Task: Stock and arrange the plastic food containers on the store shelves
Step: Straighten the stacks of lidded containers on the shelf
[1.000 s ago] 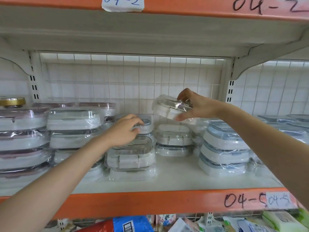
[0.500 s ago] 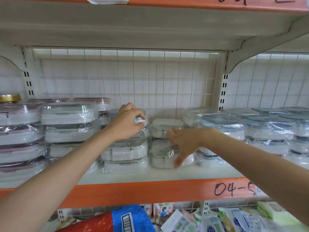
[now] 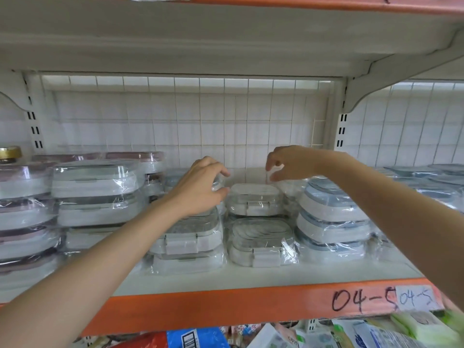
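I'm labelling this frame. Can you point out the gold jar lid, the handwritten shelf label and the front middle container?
Gold jar lid (image 3: 9, 152), head view, its side.
Handwritten shelf label (image 3: 362, 299), head view, the black digits.
Front middle container (image 3: 261, 241), head view, its clear top.

Two bare forearms showing, no sleeves reaching into view, left hand (image 3: 200, 187) wearing nothing, right hand (image 3: 288, 163) wearing nothing, fingernails looking short and plain

Gold-lidded jar (image 3: 9, 153) at far left edge, mostly hidden. White wire-grid back panel (image 3: 190, 121) behind. Slotted white uprights (image 3: 35, 129) either side. Paper label (image 3: 415, 298) reading "04-5" stuck on orange edge. Below: blue packet with barcode (image 3: 195, 338), pale green packs (image 3: 424, 325), other packaged goods, blurred.
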### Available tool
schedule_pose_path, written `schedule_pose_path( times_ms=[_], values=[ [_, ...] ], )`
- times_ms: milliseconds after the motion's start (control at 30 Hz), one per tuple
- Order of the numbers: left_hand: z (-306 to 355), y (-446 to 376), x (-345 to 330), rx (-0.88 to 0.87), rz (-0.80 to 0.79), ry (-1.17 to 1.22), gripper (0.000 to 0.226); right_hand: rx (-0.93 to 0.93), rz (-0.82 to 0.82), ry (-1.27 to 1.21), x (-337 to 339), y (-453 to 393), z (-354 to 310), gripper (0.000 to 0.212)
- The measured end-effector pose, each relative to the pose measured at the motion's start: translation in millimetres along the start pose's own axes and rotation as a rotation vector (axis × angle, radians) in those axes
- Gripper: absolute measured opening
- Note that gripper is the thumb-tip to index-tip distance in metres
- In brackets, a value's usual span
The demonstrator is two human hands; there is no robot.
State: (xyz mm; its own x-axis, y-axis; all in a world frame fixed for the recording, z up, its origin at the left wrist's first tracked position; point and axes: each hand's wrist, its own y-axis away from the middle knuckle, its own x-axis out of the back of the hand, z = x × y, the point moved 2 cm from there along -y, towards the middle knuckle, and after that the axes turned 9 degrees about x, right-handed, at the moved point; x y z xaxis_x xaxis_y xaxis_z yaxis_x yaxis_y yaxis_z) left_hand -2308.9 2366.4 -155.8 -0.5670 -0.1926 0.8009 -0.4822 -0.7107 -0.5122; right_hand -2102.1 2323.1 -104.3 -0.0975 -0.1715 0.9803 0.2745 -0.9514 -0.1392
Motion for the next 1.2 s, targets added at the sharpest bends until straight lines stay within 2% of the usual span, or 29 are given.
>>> schedule_pose_path(
  times_ms=[133,267,400,500,600,733,833,967,1100,1200],
  values=[
    [50.5,-16.2,-24.2,-0.085,-0.054,0.078,0.041,-0.137,-0.005,0.005,8.6,39.5,28.3,0.029],
    [115.3,-33.1,-58.9,-0.110,-0.203,0.180,0.073,-0.259,-0.002,0.010,8.0,88.4,56.2,0.032],
    [158.7,-40.5,-85.9,-0.163,-0.317,0.178,0.073,-0.330,0.012,0.007,4.7,124.6,72.7,0.040],
    [163.2,-43.8,-84.2,-0.127,-0.304,0.155,0.084,-0.340,0.050,-0.008,3.3,134.9,78.5,0.048],
    [145.7,-44.4,-57.0,-0.071,-0.253,0.232,0.074,-0.318,0.117,-0.019,4.6,128.1,78.7,0.050],
    [94.7,-42.4,-8.4,0.091,-0.253,0.344,0.067,-0.230,0.168,-0.071,-4.2,100.8,60.4,0.041],
    [53.9,-45.0,19.2,0.194,-0.226,0.374,0.056,-0.112,0.155,-0.066,-16.5,72.6,34.3,0.037],
    [4.1,-51.1,41.3,0.319,-0.158,0.259,0.048,-0.020,0.075,-0.050,-32.0,33.5,5.2,0.037],
    [-33.3,-51.6,43.2,0.422,-0.157,0.136,0.053,0.009,0.007,-0.031,-48.4,-2.3,-11.9,0.047],
    [-41.3,-52.5,40.7,0.396,-0.155,0.093,0.054,-0.003,-0.012,-0.057,-56.9,-26.6,-17.3,0.068]
  ],
)
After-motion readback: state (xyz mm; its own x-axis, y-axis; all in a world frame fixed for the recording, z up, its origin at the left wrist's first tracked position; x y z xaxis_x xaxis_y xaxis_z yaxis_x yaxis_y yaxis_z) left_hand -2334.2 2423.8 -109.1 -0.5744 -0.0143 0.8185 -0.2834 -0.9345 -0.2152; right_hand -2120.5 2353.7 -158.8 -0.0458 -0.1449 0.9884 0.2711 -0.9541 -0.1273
